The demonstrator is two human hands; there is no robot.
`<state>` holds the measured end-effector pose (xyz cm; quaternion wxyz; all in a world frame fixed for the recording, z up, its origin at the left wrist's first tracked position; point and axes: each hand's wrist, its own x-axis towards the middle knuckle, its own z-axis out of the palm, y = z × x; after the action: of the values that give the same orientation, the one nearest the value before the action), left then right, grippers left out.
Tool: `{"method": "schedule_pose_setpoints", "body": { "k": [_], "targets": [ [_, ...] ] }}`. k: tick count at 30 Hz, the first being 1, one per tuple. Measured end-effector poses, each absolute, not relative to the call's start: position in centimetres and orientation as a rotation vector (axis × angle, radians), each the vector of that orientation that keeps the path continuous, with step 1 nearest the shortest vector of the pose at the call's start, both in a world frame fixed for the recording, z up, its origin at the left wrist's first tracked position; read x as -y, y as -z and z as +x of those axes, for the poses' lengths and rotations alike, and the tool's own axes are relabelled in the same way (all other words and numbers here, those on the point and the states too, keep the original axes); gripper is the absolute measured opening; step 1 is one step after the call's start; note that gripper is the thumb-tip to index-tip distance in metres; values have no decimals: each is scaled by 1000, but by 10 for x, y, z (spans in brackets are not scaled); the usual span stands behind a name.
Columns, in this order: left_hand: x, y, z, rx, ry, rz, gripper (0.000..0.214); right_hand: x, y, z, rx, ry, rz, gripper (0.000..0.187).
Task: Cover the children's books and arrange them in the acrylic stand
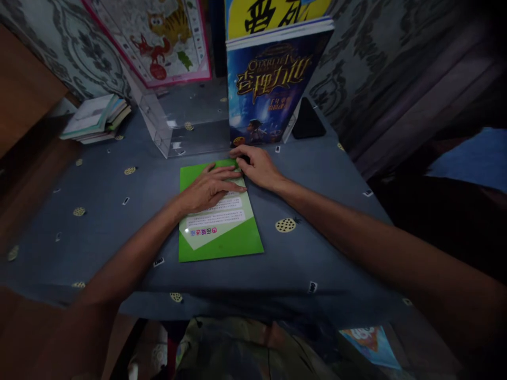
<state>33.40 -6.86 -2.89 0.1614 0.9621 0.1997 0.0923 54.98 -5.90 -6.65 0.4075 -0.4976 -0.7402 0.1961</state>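
Note:
A thin green book [222, 245] lies flat on the cloth, its pale panel of printed text upside down to me. My left hand [208, 187] rests across the upper part of this book, palm down with fingers spread. At the book's top right corner is my right hand [257, 164], fingers bent, thumb and fingertips closed together on the corner. Just beyond it stands a dark blue book [273, 89] with gold lettering, upright in a clear acrylic book holder [160, 137]. The undersides of both hands are hidden.
A stack of books [93, 119] sits at the back left of the table [119, 232]. A pink-edged picture book [174, 37] leans in the holder's left side. A black flat object [307, 121] lies at the right. Patterned curtains [364, 47] hang behind.

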Motion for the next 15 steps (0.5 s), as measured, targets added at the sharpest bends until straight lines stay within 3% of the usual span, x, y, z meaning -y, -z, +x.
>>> {"method": "schedule_pose_setpoints", "body": {
  "k": [15],
  "targets": [
    [98, 1, 338, -445, -49, 2671, 36, 60, 66, 548, 1887, -448, -1276, 34]
  ]
}}
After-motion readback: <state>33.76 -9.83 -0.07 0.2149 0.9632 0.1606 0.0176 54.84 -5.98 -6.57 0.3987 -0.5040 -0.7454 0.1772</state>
